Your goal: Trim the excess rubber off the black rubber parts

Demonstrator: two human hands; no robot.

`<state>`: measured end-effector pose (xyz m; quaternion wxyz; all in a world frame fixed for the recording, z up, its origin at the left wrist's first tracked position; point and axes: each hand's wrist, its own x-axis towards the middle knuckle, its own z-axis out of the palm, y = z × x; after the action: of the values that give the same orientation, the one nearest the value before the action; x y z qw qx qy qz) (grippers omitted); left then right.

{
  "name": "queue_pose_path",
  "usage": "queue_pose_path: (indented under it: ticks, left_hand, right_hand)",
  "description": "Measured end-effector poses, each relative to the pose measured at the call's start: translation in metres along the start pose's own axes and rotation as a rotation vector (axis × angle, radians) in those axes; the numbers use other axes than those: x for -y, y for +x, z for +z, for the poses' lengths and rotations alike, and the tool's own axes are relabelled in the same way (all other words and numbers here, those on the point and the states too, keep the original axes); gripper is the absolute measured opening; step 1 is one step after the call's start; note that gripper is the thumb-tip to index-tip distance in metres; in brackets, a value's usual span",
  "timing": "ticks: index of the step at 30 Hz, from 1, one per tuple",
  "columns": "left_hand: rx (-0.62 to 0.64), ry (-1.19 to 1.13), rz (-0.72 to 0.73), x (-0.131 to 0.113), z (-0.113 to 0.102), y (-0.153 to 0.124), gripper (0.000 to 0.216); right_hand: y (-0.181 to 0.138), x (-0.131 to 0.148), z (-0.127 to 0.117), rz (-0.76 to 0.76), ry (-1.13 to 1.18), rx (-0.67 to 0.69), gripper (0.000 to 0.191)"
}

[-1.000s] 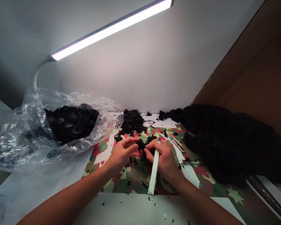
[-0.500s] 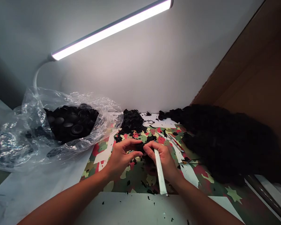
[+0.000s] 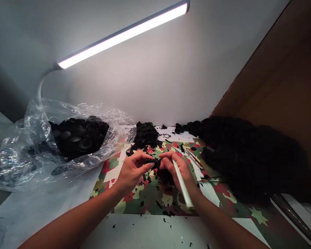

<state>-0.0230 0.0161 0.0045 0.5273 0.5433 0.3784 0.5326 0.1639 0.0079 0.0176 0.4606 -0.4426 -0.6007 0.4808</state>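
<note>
At 6 o'clock, nearest you, one white sheet (image 3: 134, 231) lies flat, dotted with several small black scraps. At 4 o'clock, toward the edge, one dark tube (image 3: 294, 219) lies at a slant.

Your two hands meet at centre, over one camouflage-patterned mat (image 3: 129, 207) strewn with black bits too numerous to count. Your right hand (image 3: 178, 169) is curled around one white bar (image 3: 182, 185), whose free end slopes down toward 5 o'clock. Your left hand (image 3: 134, 169) pinches one small black part (image 3: 156, 163) between thumb and fingers; the part sits at centre, just above the mat, between both sets of fingertips. You have the right fingertips right beside it; whether they touch it cannot be told.

At 2 o'clock, just past your right hand, one red slender tool (image 3: 196, 160) lies on the mat. At 3 o'clock, one large black heap (image 3: 254, 159) spreads out, its pieces uncountable.

At 10 o'clock, one clear plastic bag (image 3: 20, 162) gapes around many black discs (image 3: 77, 133), overlapping and not countable. At 12 o'clock, beyond your hands, stands one pile of black shreds (image 3: 146, 135).

Farthest, one cardboard panel (image 3: 280, 79) leans at 2 o'clock, and one lit bar lamp (image 3: 124, 37) slants overhead, from 11 o'clock toward 12.
</note>
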Motion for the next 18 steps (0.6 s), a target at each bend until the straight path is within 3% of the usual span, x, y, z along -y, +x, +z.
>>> queue_pose_path:
  ticks: [3, 5, 12, 18]
  left_hand:
    - [0.007, 0.042, 0.042, -0.001, -0.002, 0.002, 0.012]
    - [0.017, 0.060, 0.045, -0.001, -0.002, 0.003, 0.013]
    - [0.063, 0.178, 0.086, 0.002, -0.006, 0.004, 0.014]
    - [0.083, 0.329, 0.158, 0.001, -0.005, 0.002, 0.014]
  right_hand:
    - [0.001, 0.005, -0.008, -0.147, -0.070, -0.086, 0.042]
    - [0.000, 0.010, -0.014, -0.202, -0.164, -0.073, 0.047]
    - [-0.007, 0.013, -0.014, -0.244, -0.232, -0.030, 0.012]
    - [-0.009, 0.009, -0.011, -0.315, -0.331, 0.016, 0.017]
